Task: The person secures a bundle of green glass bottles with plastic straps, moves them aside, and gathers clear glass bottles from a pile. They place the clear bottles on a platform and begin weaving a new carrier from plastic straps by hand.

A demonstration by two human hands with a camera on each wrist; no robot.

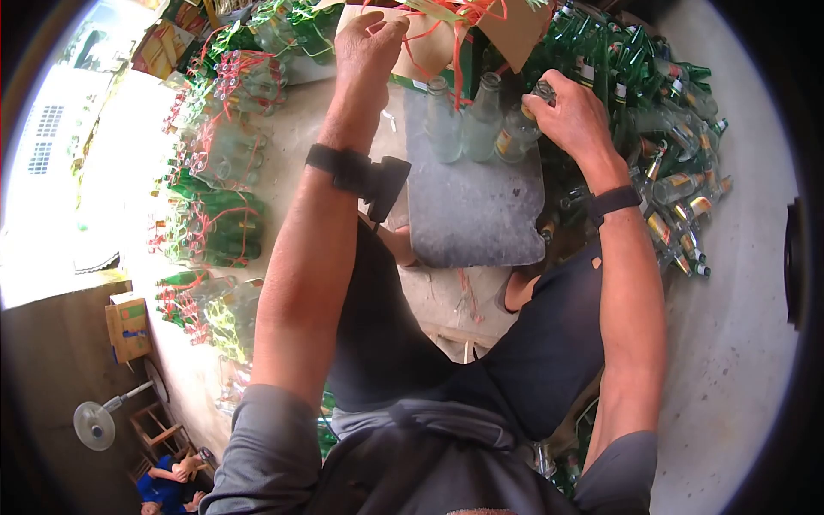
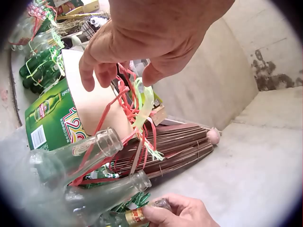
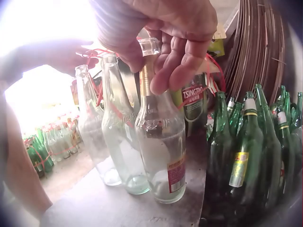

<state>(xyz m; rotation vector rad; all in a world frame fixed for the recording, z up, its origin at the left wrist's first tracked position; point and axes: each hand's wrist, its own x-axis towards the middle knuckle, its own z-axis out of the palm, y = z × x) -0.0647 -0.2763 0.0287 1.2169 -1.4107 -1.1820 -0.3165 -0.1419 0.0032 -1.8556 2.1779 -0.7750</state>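
Three clear glass bottles stand side by side on a small grey board [image 1: 472, 219] between the person's knees. My right hand [image 1: 573, 116] pinches the neck of the rightmost labelled bottle [image 3: 162, 142], whose base rests on the board. To its left are the middle bottle [image 3: 124, 142] and the leftmost bottle [image 3: 92, 125], both untouched. My left hand [image 1: 369, 56] hovers over an opened green beer carton [image 2: 49, 113], its fingers loosely bent and apart from the thumb. Just below those fingertips hang red plastic strips [image 2: 108, 111] and a pale green strip [image 2: 146, 106] draped over the carton.
A heap of green bottles [image 1: 657, 146] lies along the right side by the wall. Bundles of bottles tied with strips [image 1: 227, 223] line the left floor. Farther back left are a fan [image 1: 94, 425] and a seated person in blue [image 1: 163, 485].
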